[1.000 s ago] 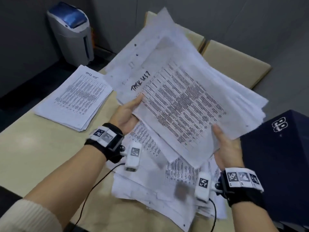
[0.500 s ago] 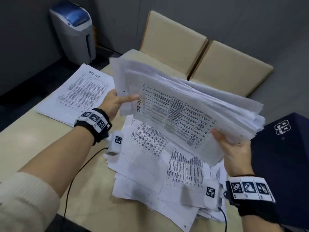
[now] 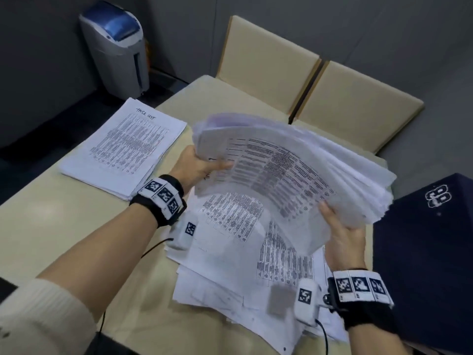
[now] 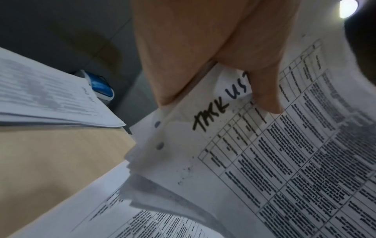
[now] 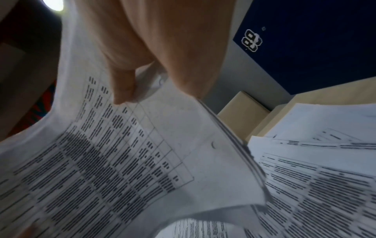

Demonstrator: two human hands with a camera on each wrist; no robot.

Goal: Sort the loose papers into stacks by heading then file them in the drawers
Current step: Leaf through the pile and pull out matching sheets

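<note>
Far left on the floor stands a grey bin with a blue lid (image 3: 116, 44), and near it, on the left part of the pale table (image 3: 51, 226), lies a neat stack of printed sheets (image 3: 122, 149) headed in handwriting, flat and squared up. Next comes the left hand (image 3: 197, 166), thumb laid across the top sheet and the other fingers tucked under, pinching the left edge of a thick bundle of papers (image 3: 294, 170) right by the handwritten heading. The bundle is up off the table, bowed and sagging in the middle, its far edges fanned apart. Beneath it, a loose heap of sheets (image 3: 230, 265) sprawls over the near middle of the table, overlapping at odd angles. Over to the right hand (image 3: 343, 239) now: thumb pressed on the top page, fingers beneath, gripping the bundle's near right corner. Behind the table, two beige chair backs (image 3: 268, 60) sit side by side. Far right, a dark blue cabinet (image 3: 430, 252) with a white number mark on top stands just beside the table.
</note>
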